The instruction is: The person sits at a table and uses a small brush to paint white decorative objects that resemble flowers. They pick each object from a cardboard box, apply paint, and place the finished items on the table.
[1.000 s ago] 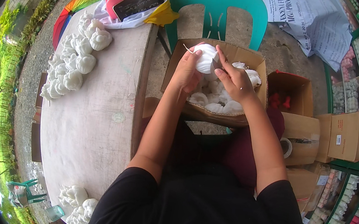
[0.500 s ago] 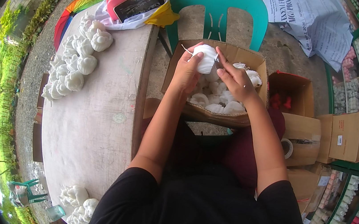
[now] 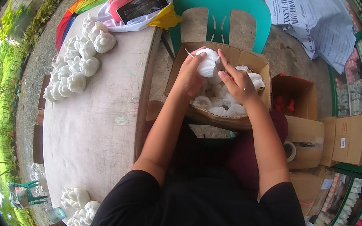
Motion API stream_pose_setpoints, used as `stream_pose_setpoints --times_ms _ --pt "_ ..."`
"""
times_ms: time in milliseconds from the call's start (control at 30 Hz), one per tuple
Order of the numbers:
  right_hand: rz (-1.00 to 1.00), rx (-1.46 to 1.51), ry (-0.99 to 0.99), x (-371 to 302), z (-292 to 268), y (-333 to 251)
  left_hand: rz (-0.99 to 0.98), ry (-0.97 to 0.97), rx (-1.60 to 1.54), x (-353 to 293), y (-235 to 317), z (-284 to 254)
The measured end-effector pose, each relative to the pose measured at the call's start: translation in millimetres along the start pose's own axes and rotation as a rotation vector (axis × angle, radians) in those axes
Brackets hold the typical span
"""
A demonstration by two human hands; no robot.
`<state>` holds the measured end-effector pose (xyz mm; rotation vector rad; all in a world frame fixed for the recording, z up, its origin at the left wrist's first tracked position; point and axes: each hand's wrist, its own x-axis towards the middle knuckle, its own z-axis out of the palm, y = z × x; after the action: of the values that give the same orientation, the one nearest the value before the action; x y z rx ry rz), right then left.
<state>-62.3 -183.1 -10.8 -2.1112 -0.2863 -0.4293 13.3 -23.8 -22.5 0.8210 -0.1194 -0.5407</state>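
Note:
My left hand (image 3: 190,74) is closed around a white ridged candle (image 3: 206,62), with its pale wick sticking out to the left. On the candle's right side my right hand (image 3: 238,80) grips a small thin blade (image 3: 217,62), mostly hidden by the fingers. Both hands are above an open cardboard box (image 3: 265,69) that holds several white candles (image 3: 225,101). To the left, a cluster of white rounded pieces (image 3: 78,62) lies along the far edge of a pale table (image 3: 96,139).
A green plastic chair (image 3: 248,4) stands behind the box. A phone (image 3: 142,5) leans on a pink holder at the table's back. To the right are a box with red pieces (image 3: 290,104), a tape roll (image 3: 289,151) and shelves of candles (image 3: 351,201). More white pieces (image 3: 81,209) lie near left.
The candle has turned slightly in my left hand and sits a little lower. My right hand stays at its right side, with the blade against it.

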Motion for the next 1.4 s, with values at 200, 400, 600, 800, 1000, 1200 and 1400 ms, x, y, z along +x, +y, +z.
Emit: stream_pose_setpoints --times_ms 200,400,600,800,1000,1200,1400 --pt "-0.074 -0.230 0.066 0.4 2.1 -5.4 -0.027 0.016 0.063 0.0 -0.7 -1.1" --pt "-0.205 -0.350 0.180 0.6 2.1 -5.7 -0.054 -0.048 0.046 -3.4 0.7 6.5" --pt "-0.134 -0.213 0.087 -0.3 -1.3 1.3 -0.050 -0.022 -0.063 -2.9 0.2 5.5" --pt "0.120 0.214 -0.132 1.1 -1.5 -4.7 0.072 -0.023 -0.029 -0.1 -7.2 -9.5" --pt "0.148 0.143 -0.091 -4.7 -6.0 0.8 0.108 -0.044 0.068 -5.5 -4.6 7.1" --pt "0.215 0.185 -0.122 -2.7 -8.6 6.6 0.172 -0.080 0.031 -10.2 -6.0 7.8" --pt "0.181 0.207 -0.086 -1.4 -3.0 3.7 0.166 -0.033 0.085 -5.4 -10.0 2.1"
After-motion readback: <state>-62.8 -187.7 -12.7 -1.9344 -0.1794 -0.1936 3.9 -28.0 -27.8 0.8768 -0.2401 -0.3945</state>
